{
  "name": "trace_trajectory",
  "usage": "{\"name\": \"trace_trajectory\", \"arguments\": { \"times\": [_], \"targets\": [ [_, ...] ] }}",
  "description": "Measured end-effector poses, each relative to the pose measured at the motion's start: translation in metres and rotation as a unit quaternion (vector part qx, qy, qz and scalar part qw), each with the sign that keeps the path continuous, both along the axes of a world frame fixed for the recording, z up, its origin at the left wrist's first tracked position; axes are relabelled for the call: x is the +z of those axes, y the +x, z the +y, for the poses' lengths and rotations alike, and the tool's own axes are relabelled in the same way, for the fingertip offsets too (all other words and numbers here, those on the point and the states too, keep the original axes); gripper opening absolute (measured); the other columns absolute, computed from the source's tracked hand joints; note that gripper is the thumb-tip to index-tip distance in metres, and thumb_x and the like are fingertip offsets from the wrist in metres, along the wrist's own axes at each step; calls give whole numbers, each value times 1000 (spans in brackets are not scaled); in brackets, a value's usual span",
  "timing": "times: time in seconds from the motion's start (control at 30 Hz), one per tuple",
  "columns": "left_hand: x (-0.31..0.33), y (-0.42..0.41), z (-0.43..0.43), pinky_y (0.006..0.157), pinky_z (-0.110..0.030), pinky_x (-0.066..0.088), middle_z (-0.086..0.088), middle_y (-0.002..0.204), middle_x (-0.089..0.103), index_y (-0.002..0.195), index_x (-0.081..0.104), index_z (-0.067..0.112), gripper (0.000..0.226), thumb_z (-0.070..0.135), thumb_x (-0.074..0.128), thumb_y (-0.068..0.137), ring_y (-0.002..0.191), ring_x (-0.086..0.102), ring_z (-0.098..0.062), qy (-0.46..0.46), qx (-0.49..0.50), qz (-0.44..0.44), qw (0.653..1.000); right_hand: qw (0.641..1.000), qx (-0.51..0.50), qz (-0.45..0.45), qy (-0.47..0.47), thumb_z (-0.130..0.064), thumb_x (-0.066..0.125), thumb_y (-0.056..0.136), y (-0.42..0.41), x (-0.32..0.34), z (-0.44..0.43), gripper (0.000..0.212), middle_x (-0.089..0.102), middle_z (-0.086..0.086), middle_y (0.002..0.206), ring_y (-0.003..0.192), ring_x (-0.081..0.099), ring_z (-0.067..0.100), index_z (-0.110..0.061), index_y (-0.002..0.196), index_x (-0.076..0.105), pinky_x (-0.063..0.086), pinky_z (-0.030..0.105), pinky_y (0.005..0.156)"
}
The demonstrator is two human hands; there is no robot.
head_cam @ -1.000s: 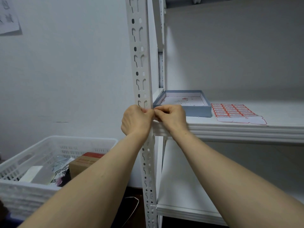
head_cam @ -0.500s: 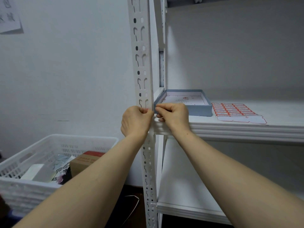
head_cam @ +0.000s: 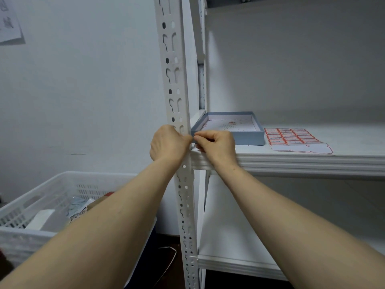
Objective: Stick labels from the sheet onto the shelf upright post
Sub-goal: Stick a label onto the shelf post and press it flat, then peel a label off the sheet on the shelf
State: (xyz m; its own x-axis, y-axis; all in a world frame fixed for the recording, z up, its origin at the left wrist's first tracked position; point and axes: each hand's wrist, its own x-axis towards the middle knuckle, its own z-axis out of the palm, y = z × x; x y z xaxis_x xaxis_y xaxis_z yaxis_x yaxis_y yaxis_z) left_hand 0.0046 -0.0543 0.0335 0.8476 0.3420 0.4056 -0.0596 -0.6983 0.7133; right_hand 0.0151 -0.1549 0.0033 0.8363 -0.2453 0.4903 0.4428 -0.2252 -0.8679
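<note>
We have one view only: a wide-angle camera worn on the head, facing forward and somewhat down. It sits close to the shelf upright post [head_cam: 173, 85], mid-frame, with both forearms [head_cam: 129, 205] entering from the bottom edge toward it.

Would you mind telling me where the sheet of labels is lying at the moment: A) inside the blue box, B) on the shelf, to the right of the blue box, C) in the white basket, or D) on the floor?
B: the label sheet lies flat on the shelf, to the right of the blue box, not in it.
</note>
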Motion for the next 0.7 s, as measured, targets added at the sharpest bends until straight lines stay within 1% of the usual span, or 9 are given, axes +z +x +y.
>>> {"name": "trace_trajectory", "arguments": {
  "times": [0.1,0.17,0.27,0.33,0.43,0.53,0.6,0.63,0.7],
  "targets": [
    [-3,-1,0,47,-25,26,1,55,41,54,44,15,30,22,62,77,57,41,-23,-10,-8,-15,1000,1000,1,-1,-2,-9,69,81,-1,0,0,7,66,-7,64,68,66,18,-13,82,74,56,46,81],
    [-4,-2,-1,51,-26,30,0,60,47,56,47,16,27,24,62,77,64,47,-26,-18,-11,-26,999,1000,0,-1,-7,-9,69,81,-1,0,-1,7,66,-8,64,67,66,18,-13,82,74,56,46,81],
    [-7,-3,-2,57,-27,34,-2,69,55,61,54,14,20,25,61,77,69,51,-28,-31,-9,-37,999,1000,2,0,-4,-9,69,82,-2,0,-1,7,65,-13,64,65,66,14,-13,84,74,56,44,81],
    [-11,-2,1,60,-28,36,-4,74,60,69,59,12,18,28,61,78,72,54,-28,-43,5,-47,998,1000,2,-1,-6,-10,69,82,-3,0,-1,7,65,-13,65,66,66,14,-12,86,74,56,44,82],
    [-22,-1,11,63,-28,41,-2,76,64,71,63,14,20,33,63,80,75,57,-27,-76,3,-71,995,1000,3,2,-2,-11,69,81,-4,-1,-1,7,66,-11,66,67,65,14,-12,85,75,57,41,82],
    [-29,-4,17,68,-29,48,3,76,68,74,68,18,14,30,64,80,76,62,-20,-122,-40,-93,987,1000,18,3,16,-9,70,80,-6,0,-2,11,67,-8,65,64,64,13,-19,77,74,57,37,80],
    [-30,-9,16,72,-28,51,4,76,69,76,72,17,10,25,66,80,76,63,-15,-177,-92,-99,975,998,41,6,36,-6,68,81,-8,2,-3,20,67,-4,66,62,62,12,-23,72,71,57,31,73],
    [-29,-12,14,70,-26,51,3,76,70,78,72,17,7,21,66,80,75,63,-13,-211,-122,-96,965,997,54,8,53,-4,67,82,-10,3,-5,19,66,-2,66,61,61,11,-20,73,70,56,26,67],
    [-25,-19,8,57,-20,48,2,74,68,78,71,18,8,13,65,80,66,60,-9,-267,-171,-84,945,991,80,15,104,-3,63,86,-13,8,-10,10,64,3,68,59,61,10,-10,80,68,54,19,59]
  ]
}}
